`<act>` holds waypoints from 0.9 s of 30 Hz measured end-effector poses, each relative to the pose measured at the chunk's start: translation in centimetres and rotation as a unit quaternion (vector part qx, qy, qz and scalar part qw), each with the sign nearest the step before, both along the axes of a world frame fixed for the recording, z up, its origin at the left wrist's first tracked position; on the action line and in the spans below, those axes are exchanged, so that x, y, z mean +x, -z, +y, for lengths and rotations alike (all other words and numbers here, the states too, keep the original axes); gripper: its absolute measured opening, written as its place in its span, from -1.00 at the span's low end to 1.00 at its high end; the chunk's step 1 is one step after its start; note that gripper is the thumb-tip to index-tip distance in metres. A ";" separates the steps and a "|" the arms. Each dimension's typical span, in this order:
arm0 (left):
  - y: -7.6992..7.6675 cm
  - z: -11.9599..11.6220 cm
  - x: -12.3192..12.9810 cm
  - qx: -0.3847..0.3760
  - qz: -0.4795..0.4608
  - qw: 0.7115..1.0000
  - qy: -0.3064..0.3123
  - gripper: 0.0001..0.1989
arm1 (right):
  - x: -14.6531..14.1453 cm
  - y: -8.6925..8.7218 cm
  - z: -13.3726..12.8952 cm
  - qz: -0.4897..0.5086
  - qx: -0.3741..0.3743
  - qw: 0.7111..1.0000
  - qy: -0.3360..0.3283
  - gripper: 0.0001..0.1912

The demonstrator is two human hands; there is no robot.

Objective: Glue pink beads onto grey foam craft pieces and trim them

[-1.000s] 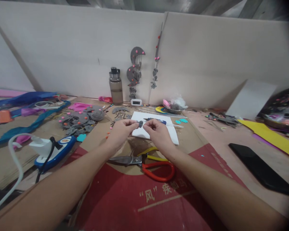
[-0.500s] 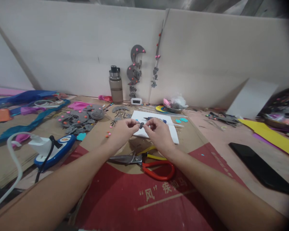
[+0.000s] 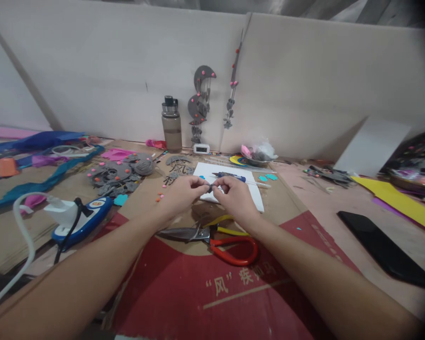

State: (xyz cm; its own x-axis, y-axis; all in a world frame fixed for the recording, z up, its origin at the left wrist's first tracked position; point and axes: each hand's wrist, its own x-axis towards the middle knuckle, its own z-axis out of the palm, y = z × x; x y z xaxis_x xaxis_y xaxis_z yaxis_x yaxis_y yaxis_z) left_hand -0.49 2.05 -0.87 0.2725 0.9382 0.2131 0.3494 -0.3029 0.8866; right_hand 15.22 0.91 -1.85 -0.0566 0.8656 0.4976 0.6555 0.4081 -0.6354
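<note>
We see left hand (image 3: 180, 197) and right hand (image 3: 238, 198) both pinching the small dark piece (image 3: 210, 189) over the white paper (image 3: 208, 169); it lies between them, neither hand nearer; its long axis we can't tell.

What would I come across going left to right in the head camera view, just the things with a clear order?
Orange object, blue-and-white power strip, grey yarn ball, left hand, small dark piece at the fingertips, right hand, black phone.
</note>
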 end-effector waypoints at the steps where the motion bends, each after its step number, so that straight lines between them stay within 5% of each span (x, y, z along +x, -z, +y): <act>1: 0.0 0.1 -0.1 -0.029 -0.022 0.999 0.027 -0.83 | 0.1 -0.1 0.1 0.007 -0.017 1.000 0.004 -0.85; 5: -0.2 0.6 -0.7 -0.089 -0.064 0.989 0.095 -0.77 | 0.6 -0.3 0.5 -0.013 -0.068 0.998 -0.003 -0.84; 13: 0.3 0.5 -0.8 0.140 0.152 0.978 0.035 -0.79 | 0.2 -0.1 0.1 -0.141 -0.020 0.990 -0.024 -0.88; 18: 0.4 -0.1 -0.3 0.191 0.233 0.954 -0.015 -0.87 | 0.0 0.2 0.0 -0.184 -0.003 0.983 -0.015 -0.87; 27: 0.0 -0.7 0.0 0.225 0.305 0.925 0.002 -0.84 | 0.0 0.0 -0.2 -0.173 -0.027 0.984 -0.022 -0.86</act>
